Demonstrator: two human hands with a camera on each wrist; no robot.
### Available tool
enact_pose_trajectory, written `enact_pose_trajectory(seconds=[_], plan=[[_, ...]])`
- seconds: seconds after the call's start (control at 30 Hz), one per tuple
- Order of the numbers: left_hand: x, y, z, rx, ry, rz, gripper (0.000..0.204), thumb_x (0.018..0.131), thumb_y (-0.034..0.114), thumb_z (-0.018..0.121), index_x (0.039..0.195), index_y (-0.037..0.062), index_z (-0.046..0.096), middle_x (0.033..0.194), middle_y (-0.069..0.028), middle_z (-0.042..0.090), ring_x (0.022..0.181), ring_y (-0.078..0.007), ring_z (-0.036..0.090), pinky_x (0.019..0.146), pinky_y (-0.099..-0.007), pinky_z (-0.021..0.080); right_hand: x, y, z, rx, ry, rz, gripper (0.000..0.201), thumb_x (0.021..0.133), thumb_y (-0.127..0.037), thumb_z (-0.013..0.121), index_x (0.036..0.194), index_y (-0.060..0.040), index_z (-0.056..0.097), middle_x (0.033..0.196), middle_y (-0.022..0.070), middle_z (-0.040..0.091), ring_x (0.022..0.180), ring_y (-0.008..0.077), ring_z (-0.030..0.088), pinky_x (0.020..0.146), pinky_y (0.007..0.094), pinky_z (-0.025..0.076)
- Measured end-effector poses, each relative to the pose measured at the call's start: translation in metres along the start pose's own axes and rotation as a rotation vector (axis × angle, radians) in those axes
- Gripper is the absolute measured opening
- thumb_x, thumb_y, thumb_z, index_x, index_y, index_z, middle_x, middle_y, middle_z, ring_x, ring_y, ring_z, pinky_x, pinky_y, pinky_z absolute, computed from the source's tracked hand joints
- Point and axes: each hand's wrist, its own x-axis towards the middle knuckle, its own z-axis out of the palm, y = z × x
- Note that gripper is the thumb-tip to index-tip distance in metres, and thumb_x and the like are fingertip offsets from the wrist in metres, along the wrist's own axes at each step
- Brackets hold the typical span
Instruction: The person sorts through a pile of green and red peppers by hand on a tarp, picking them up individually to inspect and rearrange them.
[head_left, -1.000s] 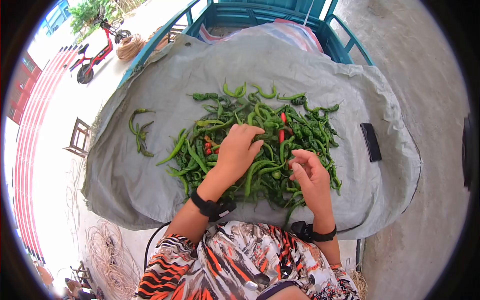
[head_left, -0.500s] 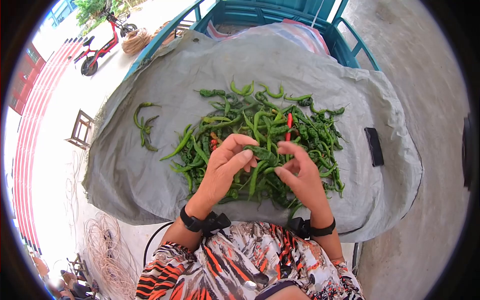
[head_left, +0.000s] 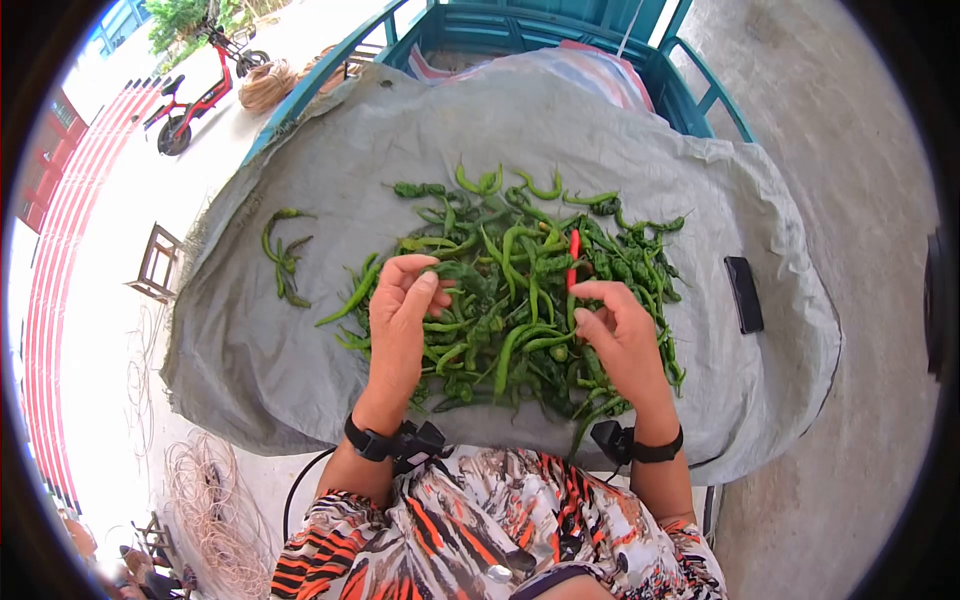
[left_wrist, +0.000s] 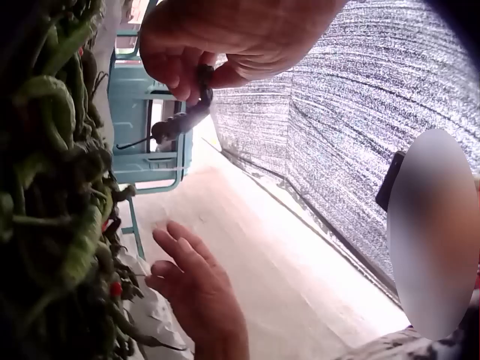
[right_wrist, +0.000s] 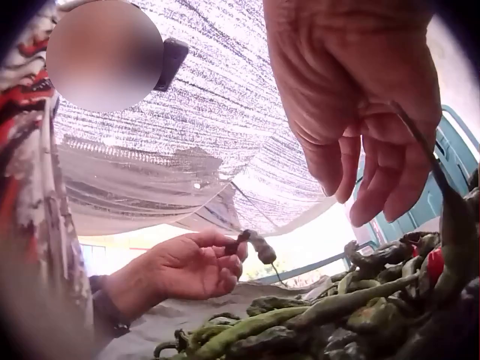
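Small pepper cluster (head_left: pixel 287 264) is lying at the heap's 9 o'clock on the grey sheet (head_left: pixel 265 370). Left hand (head_left: pixel 398 325) is working near 8–9, grip nearly closed, thumb and finger pinching one dark pepper (left_wrist: pixel 171 127) by its end, body hanging free. Light pressure is probably sparing the skin; lifting it off the heap (head_left: pixel 510 335) is likely avoiding snags. Red pepper (head_left: pixel 574 247) is lying near 2. Right hand (head_left: pixel 630 345) is hovering near 4, grip part-open, holding nothing visible.
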Motion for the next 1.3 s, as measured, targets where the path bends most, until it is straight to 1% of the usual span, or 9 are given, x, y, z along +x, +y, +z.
enact_pose_trajectory(seconds=[0.2,0.4,0.53,0.77,0.87,0.97,1.07,1.27,1.3], plan=[[0.004,-0.021,-0.012,0.905,0.247,0.481,0.032,0.080,0.000,0.060,0.113,0.0023,0.060,0.114,-0.0088,0.059,0.101,-0.0184,0.057,0.083,-0.0280,0.045,0.034,-0.010,0.010,-0.157,-0.089,-0.183,0.039,0.086,-0.006,0.063,0.125,-0.0067,0.058,0.118,0.0111,0.057,0.076,0.0166,0.059,0.073,0.0300,0.051],[-0.009,-0.013,0.008,0.385,-0.218,0.160,0.020,0.090,0.003,0.060,0.110,0.0027,0.061,0.097,-0.0034,0.061,0.090,-0.0112,0.059,0.079,-0.0262,0.048,0.053,0.014,0.028,-0.431,-0.074,-0.348,0.019,0.085,-0.008,0.060,0.103,-0.0060,0.064,0.099,0.0119,0.062,0.090,0.0329,0.062,0.081,0.0397,0.051],[-0.017,-0.007,0.021,0.457,-0.406,0.165,0.052,0.085,0.000,0.065,0.134,0.0044,0.049,0.108,-0.0078,0.057,0.086,-0.0139,0.061,0.073,-0.0282,0.050,0.037,-0.024,0.021,-0.262,-0.016,-0.351,0.017,0.083,-0.002,0.063,0.100,-0.0052,0.065,0.097,0.0126,0.063,0.088,0.0313,0.063,0.076,0.0372,0.051],[-0.017,-0.020,0.029,0.579,-0.486,0.283,0.040,0.086,0.003,0.067,0.124,0.0026,0.057,0.099,-0.0094,0.058,0.084,-0.0170,0.061,0.073,-0.0282,0.049,0.008,-0.049,0.030,0.010,-0.170,-0.341,0.017,0.085,-0.006,0.067,0.102,-0.0032,0.065,0.100,0.0105,0.065,0.090,0.0227,0.063,0.079,0.0319,0.050],[-0.022,-0.009,0.028,0.492,-0.401,0.291,0.026,0.091,0.007,0.063,0.117,0.0021,0.061,0.096,-0.0068,0.061,0.084,-0.0143,0.061,0.075,-0.0266,0.049,0.009,-0.049,0.025,-0.242,0.103,-0.602,0.025,0.084,-0.010,0.069,0.107,-0.0026,0.064,0.107,0.0127,0.063,0.096,0.0258,0.062,0.085,0.0334,0.049],[-0.026,0.010,0.021,0.190,-0.365,0.042,0.022,0.096,0.011,0.059,0.116,0.0027,0.061,0.095,-0.0039,0.063,0.083,-0.0115,0.061,0.076,-0.0250,0.049,0.003,-0.034,0.028,-0.134,0.084,-0.321,0.026,0.088,-0.012,0.066,0.111,-0.0010,0.063,0.103,0.0124,0.065,0.091,0.0200,0.064,0.080,0.0310,0.050],[-0.024,0.008,0.014,0.019,-0.303,-0.046,0.020,0.099,0.017,0.056,0.113,0.0032,0.061,0.087,-0.0008,0.061,0.081,-0.0080,0.059,0.074,-0.0232,0.048,-0.006,-0.034,0.019,0.028,-0.285,0.057,0.022,0.093,-0.011,0.060,0.112,-0.0001,0.063,0.086,0.0085,0.066,0.072,0.0123,0.063,0.065,0.0257,0.050],[-0.009,0.010,0.001,0.273,-0.202,-0.082,0.030,0.095,0.023,0.063,0.118,0.0045,0.059,0.088,-0.0047,0.064,0.081,-0.0126,0.059,0.076,-0.0271,0.049,-0.009,-0.021,0.030,0.029,-0.176,-0.050,0.019,0.094,-0.007,0.056,0.111,-0.0016,0.064,0.078,0.0054,0.063,0.062,0.0094,0.058,0.058,0.0243,0.048],[-0.002,0.005,-0.002,0.431,-0.118,0.093,0.033,0.092,0.022,0.065,0.120,0.0041,0.059,0.090,-0.0069,0.065,0.084,-0.0157,0.060,0.079,-0.0295,0.049,-0.008,-0.021,0.031,0.015,-0.137,-0.073,0.020,0.093,-0.008,0.057,0.112,-0.0026,0.064,0.081,0.0072,0.064,0.065,0.0130,0.060,0.061,0.0262,0.049]])
